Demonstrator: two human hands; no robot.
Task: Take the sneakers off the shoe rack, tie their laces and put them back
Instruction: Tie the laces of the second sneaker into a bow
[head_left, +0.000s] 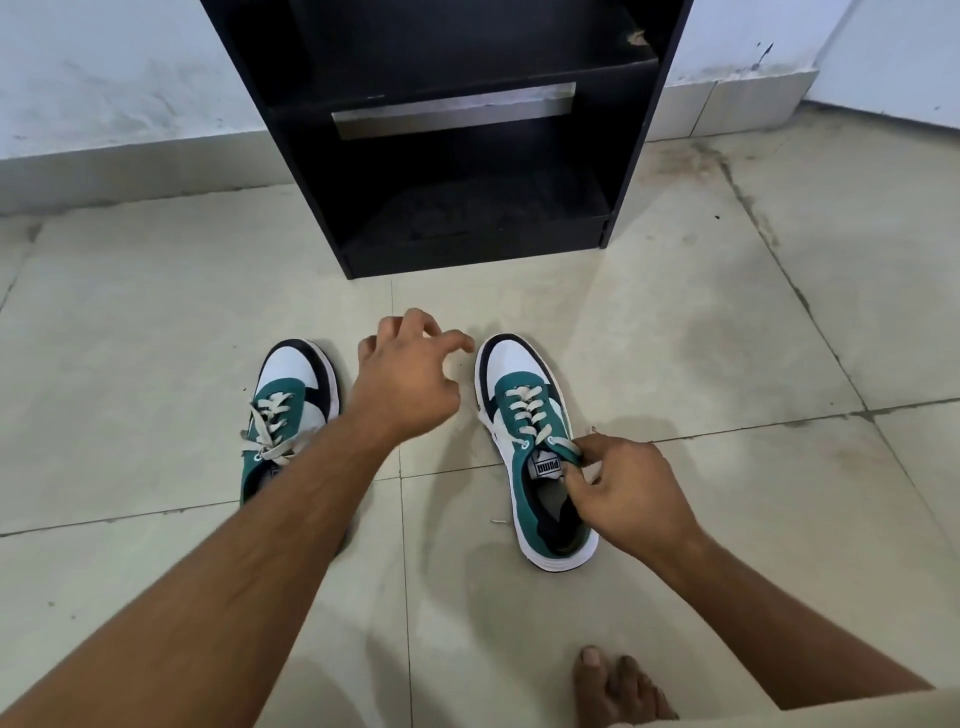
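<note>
Two sneakers floored, right fingers pinching lace

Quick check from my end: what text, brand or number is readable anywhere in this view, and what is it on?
"PUMA": on the white tongue label of the right-hand sneaker, read upside down from the camera, just beside the right hand's fingers.
Left-hand sneaker: its tongue is hidden by the left forearm, so no label shows.
Shoe rack, floor tiles and wall: no text visible.
</note>
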